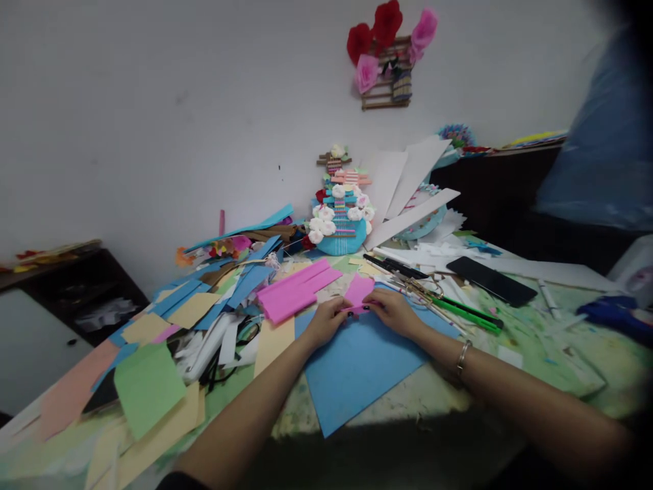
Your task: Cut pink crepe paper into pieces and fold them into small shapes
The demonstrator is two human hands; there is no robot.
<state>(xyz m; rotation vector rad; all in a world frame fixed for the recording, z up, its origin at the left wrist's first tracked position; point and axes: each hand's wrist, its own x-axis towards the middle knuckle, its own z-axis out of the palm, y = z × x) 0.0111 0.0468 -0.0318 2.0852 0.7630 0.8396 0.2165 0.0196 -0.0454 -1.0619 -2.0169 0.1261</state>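
Observation:
Between my two hands is a small piece of pink crepe paper [359, 288], pinched at its near edge. My left hand [327, 320] closes its fingertips on the left end of that edge. Fingers of my right hand [395, 312] are closed on the right end. Both hands rest over a sheet of blue paper [357, 371] on the table. Left of my left hand lies a larger folded stack of pink crepe paper [293, 294]. How the paper is bent under the fingertips is too small to make out.
A black phone [490, 280], green cutter [466, 313] and scissors [421, 291] lie to the right. Coloured paper sheets [149, 388] and a white glue gun [208, 347] crowd the left. A flower-trimmed blue craft piece [341, 235] stands against the wall.

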